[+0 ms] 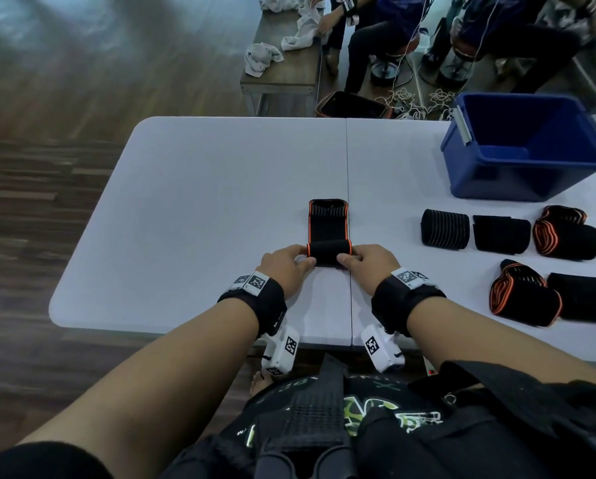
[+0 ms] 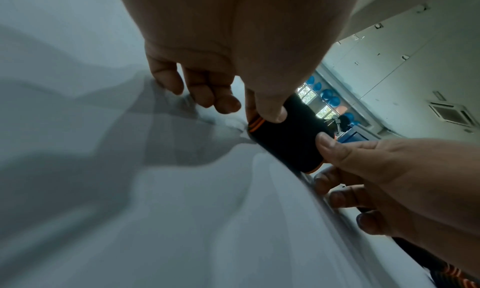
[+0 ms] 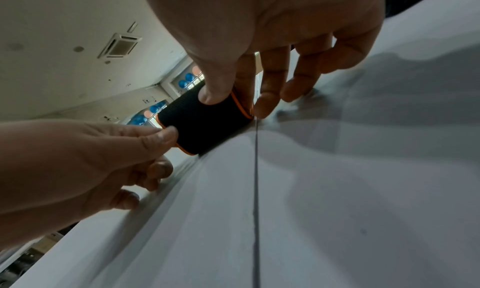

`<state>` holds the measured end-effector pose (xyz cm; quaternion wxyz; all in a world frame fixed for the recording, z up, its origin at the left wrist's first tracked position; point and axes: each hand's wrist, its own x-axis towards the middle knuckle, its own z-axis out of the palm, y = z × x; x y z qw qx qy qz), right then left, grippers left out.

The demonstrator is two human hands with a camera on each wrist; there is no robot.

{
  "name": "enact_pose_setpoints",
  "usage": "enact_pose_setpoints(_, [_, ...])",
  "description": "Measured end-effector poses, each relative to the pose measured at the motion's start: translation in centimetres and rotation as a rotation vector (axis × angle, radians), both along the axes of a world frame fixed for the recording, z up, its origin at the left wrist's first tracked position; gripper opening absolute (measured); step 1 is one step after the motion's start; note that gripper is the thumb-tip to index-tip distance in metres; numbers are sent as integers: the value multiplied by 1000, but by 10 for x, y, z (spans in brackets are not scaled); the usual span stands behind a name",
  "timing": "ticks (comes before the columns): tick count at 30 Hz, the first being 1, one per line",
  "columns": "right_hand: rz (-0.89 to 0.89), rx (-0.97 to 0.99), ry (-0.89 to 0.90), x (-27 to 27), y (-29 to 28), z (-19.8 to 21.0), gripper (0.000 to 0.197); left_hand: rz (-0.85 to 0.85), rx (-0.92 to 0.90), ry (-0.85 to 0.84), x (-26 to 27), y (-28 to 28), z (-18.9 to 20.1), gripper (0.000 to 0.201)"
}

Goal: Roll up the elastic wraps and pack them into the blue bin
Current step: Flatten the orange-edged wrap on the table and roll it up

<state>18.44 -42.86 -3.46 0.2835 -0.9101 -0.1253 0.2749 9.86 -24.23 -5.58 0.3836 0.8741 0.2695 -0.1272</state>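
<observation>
Both hands | left hand (image 1: 287, 266), right hand (image 1: 369, 266) pinch wrap (image 1: 328, 252) ends

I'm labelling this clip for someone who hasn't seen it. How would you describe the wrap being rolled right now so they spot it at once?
Start at the white folding table and find its centre seam. The elastic wrap lies on that seam, black with orange edges, its near end pinched by the left hand and right hand. Unlike the finished rolls grouped near the blue bin, it is half rolled, with a flat tail stretching away.
</observation>
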Motion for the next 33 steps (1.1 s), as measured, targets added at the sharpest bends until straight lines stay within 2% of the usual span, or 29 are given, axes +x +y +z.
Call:
enact_pose_setpoints(2, [-4,7,0,2,1,2,35,23,-13,-1,1,-1,-2,52])
enact_pose_setpoints(5, [6,-23,-1,4,2,3,46,44,-19,16,3,-2,1,31])
enact_pose_setpoints(6, [12,-31,3,4,2,1,50,49,-15,16,3,-2,1,30])
enact_pose_setpoints(13, [20,-62,11,6,3,-5,61,60,57,75,4,-9,0,50])
enact_pose_setpoints(17, [15,-78,16,8,4,-8,69,56,107,106,1,-14,8,51])
enact_pose_setpoints(24, [35,-108,-22,3,3,-4,65,-6,153,97,2,-16,10,51])
enact_pose_setpoints(33, [-109,-92,32,0,3,5,64,-140,169,138,15,-20,20,52])
